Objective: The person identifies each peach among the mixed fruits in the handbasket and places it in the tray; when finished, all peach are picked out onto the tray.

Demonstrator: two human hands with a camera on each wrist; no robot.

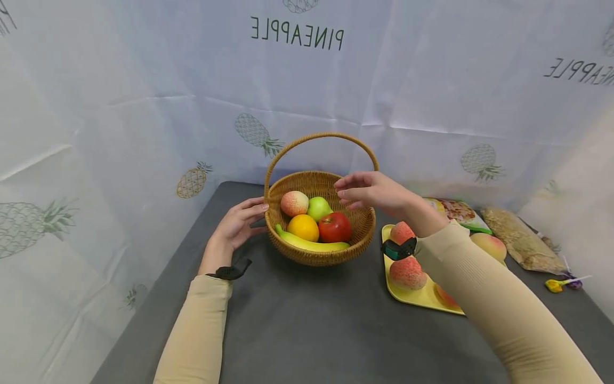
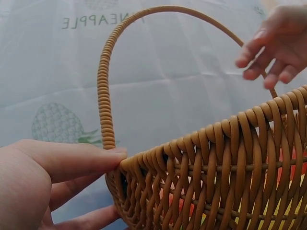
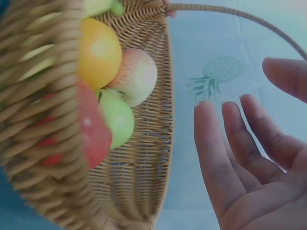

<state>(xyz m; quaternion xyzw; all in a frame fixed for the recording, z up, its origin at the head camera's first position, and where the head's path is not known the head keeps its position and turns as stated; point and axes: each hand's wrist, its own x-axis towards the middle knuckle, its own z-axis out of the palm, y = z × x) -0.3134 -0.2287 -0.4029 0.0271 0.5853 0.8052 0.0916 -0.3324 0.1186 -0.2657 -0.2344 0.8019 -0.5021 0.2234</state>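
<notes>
A brown wicker basket (image 1: 318, 257) with a tall arched handle stands on the dark table. In it lie a peach (image 1: 295, 204), a green pear (image 1: 318, 208), an orange (image 1: 304, 228), a red apple (image 1: 334, 228) and a banana (image 1: 312, 244) along the front. My left hand (image 1: 238, 224) touches the basket's left side, fingertips at the rim by the handle's foot (image 2: 109, 139) and other fingers against the weave. Over the basket's right side hovers my right hand (image 1: 371, 189), fingers spread and slightly bent, holding nothing.
To the right a yellow tray (image 1: 417, 298) bears several peaches (image 1: 408, 273), partly hidden by my right forearm. Behind it lie a colourful snack packet (image 1: 462, 213) and a clear bag of tan flakes (image 1: 523, 240). Wrapped lollipops (image 1: 556, 285) lie near the right edge. A pineapple-print curtain (image 1: 307, 80) hangs behind.
</notes>
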